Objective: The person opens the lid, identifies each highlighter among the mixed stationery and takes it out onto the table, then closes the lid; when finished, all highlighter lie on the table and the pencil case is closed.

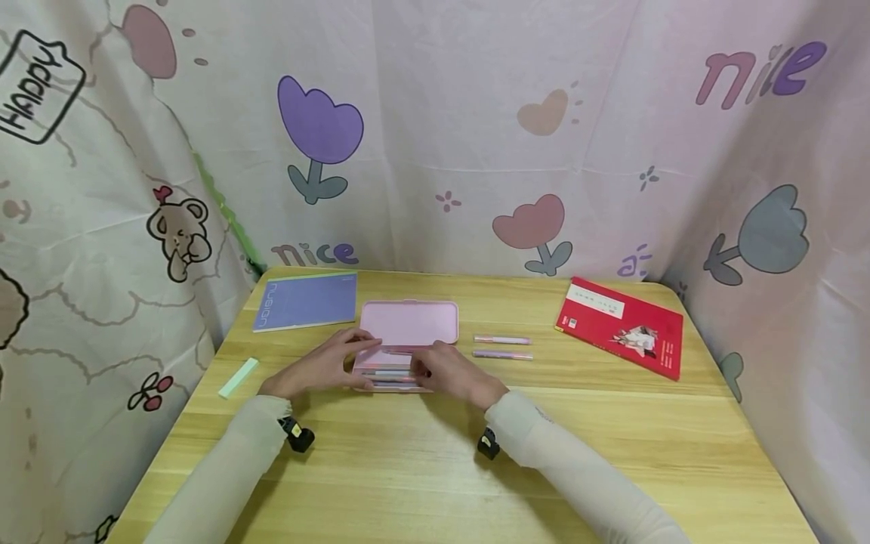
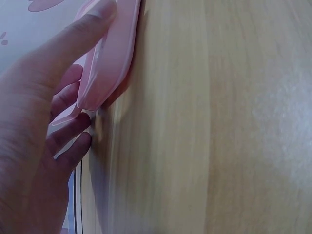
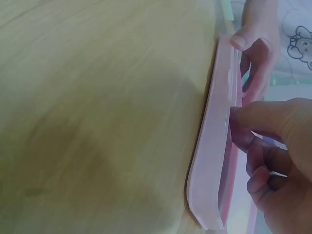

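Note:
A pink pencil case lies opened on the table, its lid folded back toward the wall. Several slim pens lie lengthwise in its tray. My left hand holds the left end of the case, thumb on the near wall and fingers toward the hinge side. In the left wrist view that thumb presses the pink wall. My right hand reaches into the right part of the tray with bent fingers. Its fingertips dip behind the near wall in the right wrist view, so whether they pinch a pen is hidden.
Two pens lie right of the case. A red booklet sits at the back right, a blue-violet notebook at the back left. A pale green strip is left of my left hand. Printed curtains surround the table.

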Motion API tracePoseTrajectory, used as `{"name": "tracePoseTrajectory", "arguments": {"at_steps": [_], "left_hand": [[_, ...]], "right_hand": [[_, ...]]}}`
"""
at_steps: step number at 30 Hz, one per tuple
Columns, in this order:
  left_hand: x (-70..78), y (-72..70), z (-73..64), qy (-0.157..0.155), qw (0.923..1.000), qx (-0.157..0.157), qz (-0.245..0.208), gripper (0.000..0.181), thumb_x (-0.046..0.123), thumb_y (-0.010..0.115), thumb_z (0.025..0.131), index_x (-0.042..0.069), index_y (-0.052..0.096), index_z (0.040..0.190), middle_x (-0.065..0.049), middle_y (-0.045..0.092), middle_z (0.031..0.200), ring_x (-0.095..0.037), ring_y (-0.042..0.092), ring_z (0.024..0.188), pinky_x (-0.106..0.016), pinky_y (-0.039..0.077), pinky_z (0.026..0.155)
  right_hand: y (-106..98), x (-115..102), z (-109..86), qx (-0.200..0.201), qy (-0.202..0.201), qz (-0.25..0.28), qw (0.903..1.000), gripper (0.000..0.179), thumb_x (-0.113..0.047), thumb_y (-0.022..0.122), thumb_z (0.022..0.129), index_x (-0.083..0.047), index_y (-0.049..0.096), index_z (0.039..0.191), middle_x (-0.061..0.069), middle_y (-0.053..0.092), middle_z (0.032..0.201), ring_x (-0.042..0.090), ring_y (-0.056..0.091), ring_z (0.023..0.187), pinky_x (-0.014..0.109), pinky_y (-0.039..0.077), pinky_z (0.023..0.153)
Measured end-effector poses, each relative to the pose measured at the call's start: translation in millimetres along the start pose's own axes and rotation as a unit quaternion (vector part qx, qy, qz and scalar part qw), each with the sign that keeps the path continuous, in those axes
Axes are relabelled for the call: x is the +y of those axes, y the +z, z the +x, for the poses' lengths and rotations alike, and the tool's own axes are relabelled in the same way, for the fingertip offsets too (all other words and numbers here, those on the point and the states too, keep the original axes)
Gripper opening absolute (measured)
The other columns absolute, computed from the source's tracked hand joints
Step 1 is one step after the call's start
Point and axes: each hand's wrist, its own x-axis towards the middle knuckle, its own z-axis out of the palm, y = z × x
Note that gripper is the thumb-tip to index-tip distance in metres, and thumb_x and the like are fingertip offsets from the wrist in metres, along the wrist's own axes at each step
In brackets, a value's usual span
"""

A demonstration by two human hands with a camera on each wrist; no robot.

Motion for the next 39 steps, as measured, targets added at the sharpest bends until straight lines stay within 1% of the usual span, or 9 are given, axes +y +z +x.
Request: {"name": "tracePoseTrajectory", "arguments": {"at_steps": [5, 9, 12, 16, 20, 24, 27, 35, 39], "left_hand": [[0.2, 0.5, -0.3, -0.005, 1.0, -0.002, 0.001, 0.095, 0.065, 0.087, 0.086, 0.022, 0.052, 0.164, -0.006, 0.046, 0.164, -0.037, 0.039, 0.155, -0.067, 0.039, 0.123], [0.7, 0.8, -0.8, -0.008, 1.0, 0.0, -0.001, 0.095, 0.064, 0.087, 0.086, 0.022, 0.052, 0.164, -0.005, 0.046, 0.164, -0.036, 0.039, 0.154, -0.067, 0.039, 0.123], [0.2, 1.7, -1.1, -0.006, 1.0, 0.001, -0.004, 0.096, 0.063, 0.087, 0.086, 0.022, 0.052, 0.164, -0.005, 0.046, 0.163, -0.036, 0.04, 0.153, -0.066, 0.04, 0.122], [-1.7, 3.8, -1.0, -0.004, 1.0, -0.001, -0.003, 0.096, 0.063, 0.087, 0.086, 0.022, 0.051, 0.165, -0.006, 0.046, 0.164, -0.037, 0.04, 0.153, -0.067, 0.041, 0.121], [-2.5, 4.5, -1.5, -0.011, 0.9999, -0.002, -0.004, 0.096, 0.065, 0.086, 0.086, 0.023, 0.051, 0.165, -0.005, 0.045, 0.164, -0.038, 0.039, 0.154, -0.069, 0.04, 0.122], [-2.2, 3.6, -1.8, -0.014, 0.9999, 0.0, -0.007, 0.097, 0.066, 0.087, 0.085, 0.024, 0.051, 0.165, -0.005, 0.045, 0.165, -0.037, 0.038, 0.155, -0.069, 0.04, 0.122], [-2.9, 3.7, -1.3, -0.009, 1.0, 0.001, -0.003, 0.097, 0.066, 0.086, 0.085, 0.024, 0.051, 0.165, -0.005, 0.045, 0.164, -0.037, 0.038, 0.155, -0.069, 0.04, 0.122], [-1.0, 3.0, -0.8, -0.006, 1.0, 0.002, -0.003, 0.096, 0.065, 0.087, 0.085, 0.024, 0.052, 0.164, -0.005, 0.046, 0.164, -0.036, 0.039, 0.155, -0.067, 0.04, 0.123], [0.7, 1.3, -1.3, -0.006, 1.0, 0.001, -0.003, 0.096, 0.064, 0.087, 0.086, 0.023, 0.051, 0.165, -0.006, 0.045, 0.165, -0.036, 0.038, 0.155, -0.067, 0.039, 0.124]], "right_hand": [[-0.5, -4.8, 0.7, 0.0, 0.012, -0.015, 0.9998, 0.003, -0.008, 0.078, 0.101, -0.01, 0.076, 0.101, -0.002, 0.076, 0.089, 0.005, 0.059, 0.074, 0.017, 0.052, 0.069], [-3.5, -13.8, 1.4, -0.001, 0.013, -0.064, 0.9979, 0.01, -0.011, 0.077, 0.102, -0.009, 0.075, 0.093, -0.001, 0.074, 0.084, 0.007, 0.058, 0.072, 0.02, 0.051, 0.066], [-5.3, -18.1, 1.0, -0.007, 0.018, -0.079, 0.9967, 0.012, -0.012, 0.076, 0.104, -0.01, 0.075, 0.092, -0.001, 0.074, 0.083, 0.007, 0.057, 0.07, 0.021, 0.05, 0.065], [-5.1, -16.2, -2.6, -0.019, 0.028, -0.045, 0.9984, 0.007, -0.014, 0.076, 0.104, -0.01, 0.076, 0.099, -0.002, 0.076, 0.089, 0.005, 0.058, 0.074, 0.019, 0.05, 0.068], [-3.4, -10.4, -6.0, -0.016, 0.017, -0.017, 0.9996, 0.009, -0.018, 0.079, 0.102, -0.01, 0.076, 0.104, -0.002, 0.076, 0.094, 0.006, 0.059, 0.078, 0.02, 0.052, 0.072], [-1.2, -6.8, -7.8, -0.012, 0.003, -0.023, 0.9996, 0.018, -0.02, 0.085, 0.098, -0.011, 0.077, 0.11, -0.001, 0.076, 0.098, 0.008, 0.062, 0.084, 0.023, 0.055, 0.078], [0.4, -6.3, -8.3, -0.01, -0.001, -0.038, 0.9992, 0.021, -0.02, 0.086, 0.097, -0.01, 0.078, 0.114, 0.0, 0.078, 0.102, 0.008, 0.063, 0.086, 0.024, 0.057, 0.082], [1.7, -6.1, -7.1, -0.018, 0.01, -0.014, 0.9997, 0.011, -0.015, 0.084, 0.098, -0.012, 0.081, 0.108, -0.002, 0.078, 0.1, 0.007, 0.065, 0.09, 0.025, 0.057, 0.086], [2.0, -4.2, -8.2, -0.008, 0.017, 0.012, 0.9997, 0.008, -0.015, 0.082, 0.099, -0.013, 0.081, 0.107, -0.002, 0.079, 0.102, 0.008, 0.068, 0.093, 0.026, 0.058, 0.089]]}}
